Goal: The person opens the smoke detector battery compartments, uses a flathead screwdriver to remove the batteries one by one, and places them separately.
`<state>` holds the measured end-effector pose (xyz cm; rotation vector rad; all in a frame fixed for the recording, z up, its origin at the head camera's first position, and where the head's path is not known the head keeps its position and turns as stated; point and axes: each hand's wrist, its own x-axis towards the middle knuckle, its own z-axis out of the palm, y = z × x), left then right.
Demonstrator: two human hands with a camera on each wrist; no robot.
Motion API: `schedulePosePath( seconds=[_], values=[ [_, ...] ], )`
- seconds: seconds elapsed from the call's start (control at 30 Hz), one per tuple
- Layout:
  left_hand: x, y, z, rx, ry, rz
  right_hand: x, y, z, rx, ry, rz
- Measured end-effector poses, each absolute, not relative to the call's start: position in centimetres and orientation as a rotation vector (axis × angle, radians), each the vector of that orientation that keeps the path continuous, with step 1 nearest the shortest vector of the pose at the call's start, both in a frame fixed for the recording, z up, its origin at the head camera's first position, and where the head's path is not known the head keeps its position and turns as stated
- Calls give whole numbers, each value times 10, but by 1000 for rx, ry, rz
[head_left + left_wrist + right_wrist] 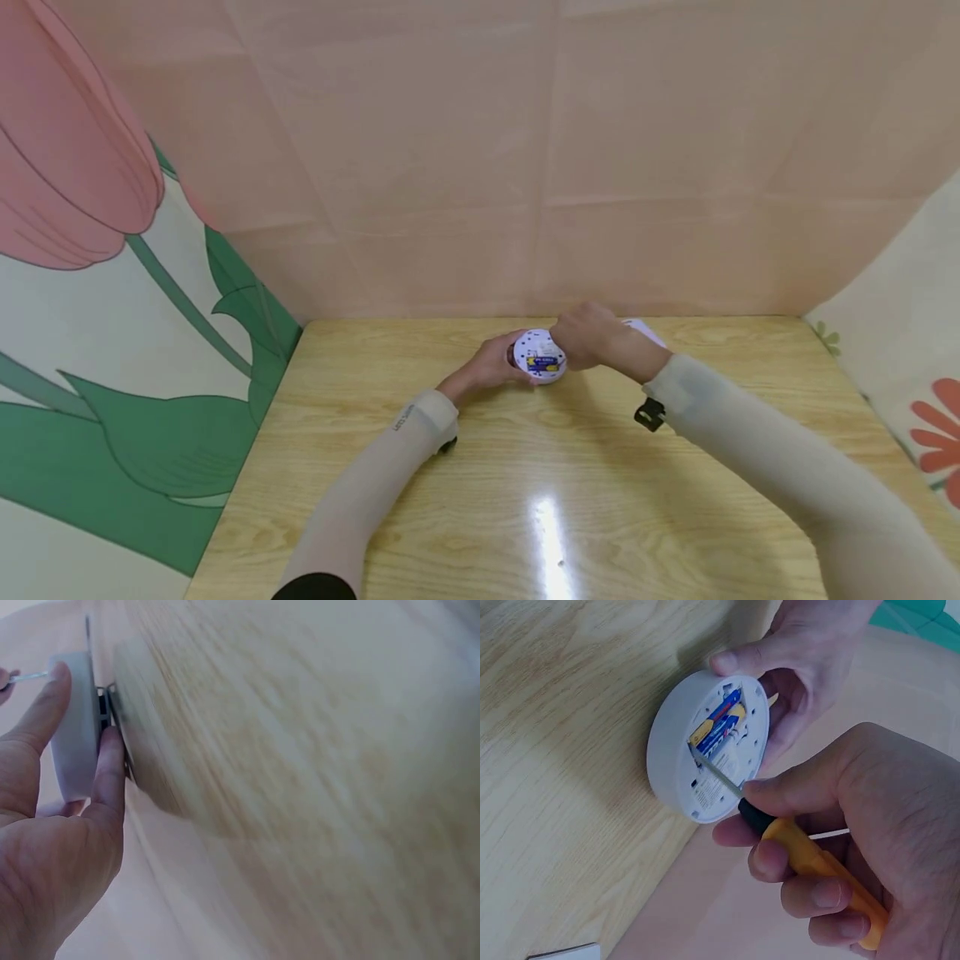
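A round white device [667, 761] has an open battery compartment with two blue-and-yellow batteries [718, 724] in it. In the head view my left hand [497, 361] grips the device [528, 340] by its rim at the far side of the table. The left wrist view shows the thumb and fingers of the left hand [67, 825] on either side of it. My right hand [592, 337] holds a screwdriver [799, 847] with an orange-yellow handle and black collar. Its thin shaft reaches into the compartment, with the tip by the end of a battery.
A flat white piece [645, 331] lies on the wooden table [480, 467] behind the right wrist; its edge also shows in the right wrist view. A pink backdrop [450, 167] rises at the table's far edge. Floral panels stand on both sides.
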<state>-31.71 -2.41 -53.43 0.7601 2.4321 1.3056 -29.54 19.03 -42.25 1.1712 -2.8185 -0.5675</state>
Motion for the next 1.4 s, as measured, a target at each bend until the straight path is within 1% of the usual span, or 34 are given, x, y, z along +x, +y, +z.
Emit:
schedulePosePath(
  seconds=[0.3,0.53,0.77,1.03,1.4],
  values=[
    [-317,-24,-531,741,2448,1247,-301,206,-427,1173,-2883,-377],
    [-317,-23,-531,732,2461,1215,-300,223,-433,1217,-2839,-127],
    [-316,-24,-531,715,2475,1203,-303,245,-455,1233,-2870,112],
    [-316,-25,-531,728,2454,1224,-299,266,-477,1097,-2904,287],
    [-316,-24,-531,703,2446,1237,-296,281,-509,1031,-2870,629]
  ],
)
